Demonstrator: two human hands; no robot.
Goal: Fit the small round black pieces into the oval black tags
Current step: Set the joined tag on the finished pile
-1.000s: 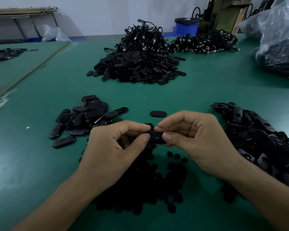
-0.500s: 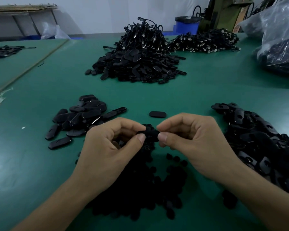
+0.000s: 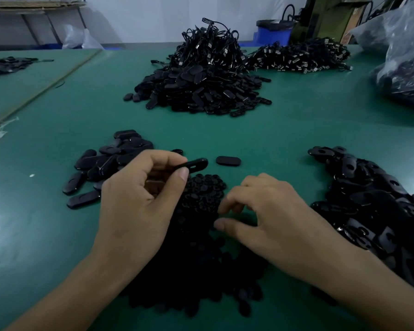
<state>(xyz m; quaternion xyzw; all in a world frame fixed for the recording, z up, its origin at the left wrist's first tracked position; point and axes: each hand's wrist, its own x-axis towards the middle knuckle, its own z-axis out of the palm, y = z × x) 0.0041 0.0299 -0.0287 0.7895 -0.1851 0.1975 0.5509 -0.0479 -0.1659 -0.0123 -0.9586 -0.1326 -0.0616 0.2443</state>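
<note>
Now left hand (image 3: 134, 206) pinches oval tag (image 3: 194, 163); right hand (image 3: 273, 218), fingers (image 3: 230, 199) apart, overhangs round pieces (image 3: 206, 187).

finished tags (image 3: 110, 161) left | round pieces (image 3: 201, 235) centre | unfitted tags (image 3: 373, 204) right

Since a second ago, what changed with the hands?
The right hand let go of the oval tag and dropped to the pile of round pieces, thumb and forefinger apart. The left hand kept pinching the tag, now alone. The lone tag and side piles stayed put.
</note>
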